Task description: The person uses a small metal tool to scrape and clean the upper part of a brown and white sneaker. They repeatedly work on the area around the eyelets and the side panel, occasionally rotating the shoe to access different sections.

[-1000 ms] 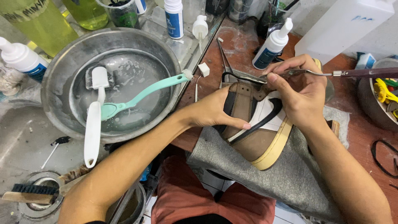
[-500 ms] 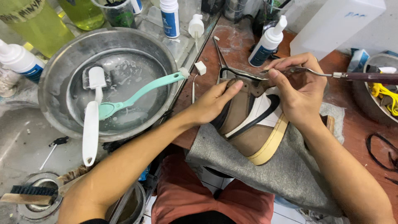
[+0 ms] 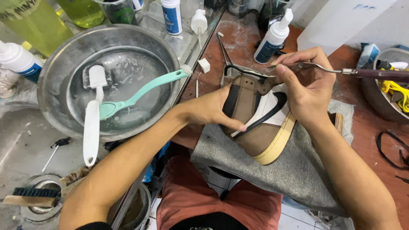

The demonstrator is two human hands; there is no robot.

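On the grey cloth (image 3: 298, 170), left hand (image 3: 213, 111) clamped the brown shoe (image 3: 255, 123), toe toward the worker; right hand (image 3: 306, 91) pinched a hooked tool (image 3: 341, 70) at its collar.

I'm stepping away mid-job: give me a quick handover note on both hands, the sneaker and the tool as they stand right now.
Left hand: gripping the side of the brown, white and black high-top sneaker, steadying it on the grey cloth.
Right hand: pinching a metal-tipped tool with a dark handle, tip at the sneaker's collar.
Nearby: metal basin with a white brush and a teal brush lying in it; white squeeze bottle behind the sneaker.
Done: sneaker is positioned and held.
Left: the collar work looks in progress; I cannot tell how far along.
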